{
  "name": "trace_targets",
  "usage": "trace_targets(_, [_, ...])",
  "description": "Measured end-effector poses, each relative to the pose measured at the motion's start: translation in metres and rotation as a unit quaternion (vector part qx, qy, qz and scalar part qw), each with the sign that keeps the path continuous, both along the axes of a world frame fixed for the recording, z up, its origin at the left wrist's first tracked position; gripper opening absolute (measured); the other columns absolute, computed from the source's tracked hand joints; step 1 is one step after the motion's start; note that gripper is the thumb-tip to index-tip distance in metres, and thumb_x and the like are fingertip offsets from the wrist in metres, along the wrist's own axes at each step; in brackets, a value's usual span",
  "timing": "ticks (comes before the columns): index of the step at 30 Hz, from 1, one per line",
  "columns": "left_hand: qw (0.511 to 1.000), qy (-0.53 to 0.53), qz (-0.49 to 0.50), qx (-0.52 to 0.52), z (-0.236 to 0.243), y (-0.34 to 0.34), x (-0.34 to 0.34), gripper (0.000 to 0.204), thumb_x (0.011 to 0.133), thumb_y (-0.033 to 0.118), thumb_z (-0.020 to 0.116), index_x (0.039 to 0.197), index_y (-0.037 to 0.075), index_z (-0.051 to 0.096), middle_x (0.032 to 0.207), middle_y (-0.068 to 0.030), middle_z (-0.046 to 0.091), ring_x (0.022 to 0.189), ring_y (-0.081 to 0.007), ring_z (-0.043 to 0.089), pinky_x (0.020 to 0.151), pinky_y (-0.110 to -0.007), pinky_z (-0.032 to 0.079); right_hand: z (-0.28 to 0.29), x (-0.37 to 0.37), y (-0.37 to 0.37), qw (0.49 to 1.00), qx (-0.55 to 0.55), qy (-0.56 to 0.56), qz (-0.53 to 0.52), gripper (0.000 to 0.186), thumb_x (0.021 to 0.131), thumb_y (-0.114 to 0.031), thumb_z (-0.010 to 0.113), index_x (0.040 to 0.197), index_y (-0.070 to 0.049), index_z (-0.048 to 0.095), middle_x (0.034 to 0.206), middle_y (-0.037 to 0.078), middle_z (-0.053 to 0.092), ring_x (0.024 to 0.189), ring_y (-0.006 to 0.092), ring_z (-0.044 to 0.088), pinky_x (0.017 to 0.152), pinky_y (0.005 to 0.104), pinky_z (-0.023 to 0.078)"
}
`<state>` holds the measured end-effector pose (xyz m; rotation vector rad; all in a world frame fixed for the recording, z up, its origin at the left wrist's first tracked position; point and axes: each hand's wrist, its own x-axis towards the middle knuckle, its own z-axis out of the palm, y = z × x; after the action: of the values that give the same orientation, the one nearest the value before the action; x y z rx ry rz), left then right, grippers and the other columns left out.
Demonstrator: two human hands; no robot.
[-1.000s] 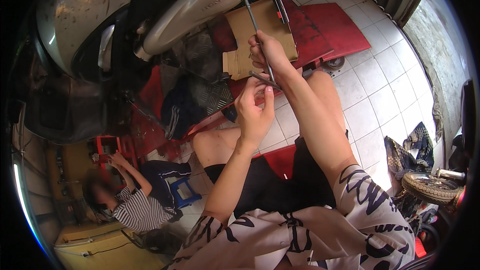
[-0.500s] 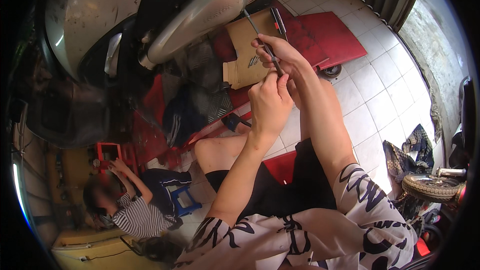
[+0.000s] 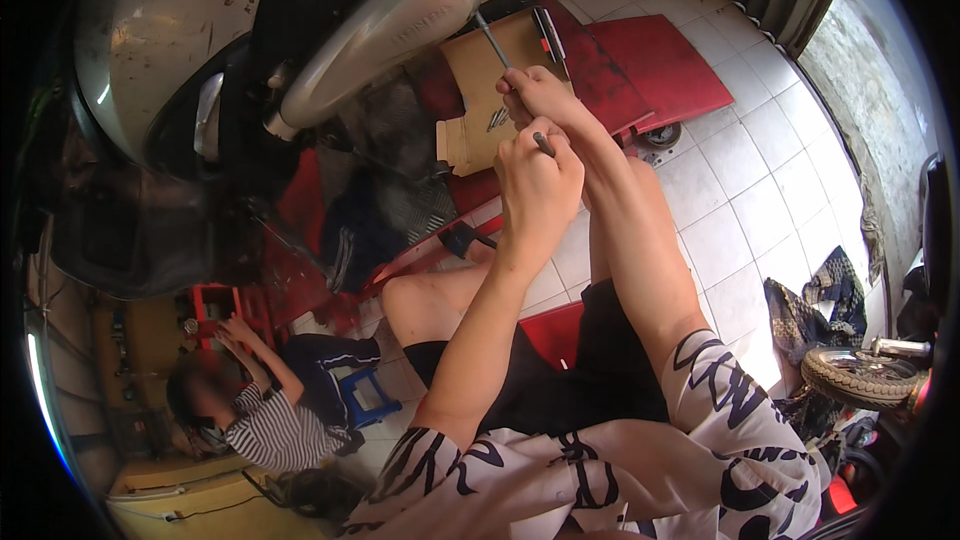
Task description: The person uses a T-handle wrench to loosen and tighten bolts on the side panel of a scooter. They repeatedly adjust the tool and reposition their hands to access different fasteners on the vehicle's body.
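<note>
Both my hands are closed on a long dark metal tool that reaches up to the scooter's wheel area, beside the silver side cover (image 3: 375,50). My right hand (image 3: 540,98) grips the tool's shaft (image 3: 491,38). Just below and nearer me, my left hand (image 3: 538,180) is wrapped round the tool's near end, with a short dark bar (image 3: 544,144) poking up from the fingers. How the pieces join is hidden. Beneath the hands lies a cardboard sheet (image 3: 470,135) with several small metal parts (image 3: 497,120).
A red lift platform (image 3: 660,70) runs under the scooter. Tiled floor (image 3: 745,210) spans the right, with crumpled cloth (image 3: 820,305) and a loose wheel (image 3: 855,375). At lower left, a co-worker in a striped shirt (image 3: 280,430) has both hands at a red metal frame (image 3: 222,302).
My left hand has moved up and rightward and closed more fully round the tool's near end. The short bar, earlier lying crosswise, is now mostly covered by that hand.
</note>
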<state>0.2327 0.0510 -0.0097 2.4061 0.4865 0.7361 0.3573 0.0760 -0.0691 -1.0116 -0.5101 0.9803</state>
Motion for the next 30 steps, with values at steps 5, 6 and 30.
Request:
trace_targets(5, [0.99,0.048,0.007,-0.136,0.002,0.001,0.001,0.023,0.079,0.001,0.041,0.071,-0.006,0.062,0.06,-0.018,0.06,0.052,-0.0258,0.062,0.05,-0.036,0.051,-0.005,0.006,0.004,0.991,-0.06,-0.118,-0.034,0.034,0.099,-0.027,0.042,0.074,-0.006,0.052,0.05,-0.005,0.037,0.04,0.0074,0.031,0.039,0.0268,0.024])
trace_targets(6, [0.987,0.034,0.009,-0.159,0.003,0.001,0.001,0.021,0.076,0.002,0.043,0.068,-0.005,0.061,0.058,-0.0197,0.059,0.053,-0.0306,0.062,0.053,-0.039,0.049,-0.001,0.004,0.002,0.987,-0.069,-0.14,-0.032,0.036,0.097,-0.026,0.042,0.071,-0.004,0.053,0.051,-0.003,0.042,0.042,0.0089,0.035,0.041,0.0286,0.029])
trace_targets(30, [0.954,-0.183,-0.055,-0.229,-0.043,-0.014,-0.002,0.057,0.102,0.047,0.038,0.069,0.001,0.043,0.056,-0.0018,0.04,0.048,-0.0108,0.036,0.046,-0.03,0.029,0.006,-0.002,0.006,0.994,0.07,0.079,-0.018,0.031,0.098,-0.023,0.039,0.074,-0.007,0.048,0.051,-0.003,0.034,0.039,0.0091,0.031,0.038,0.0276,0.028])
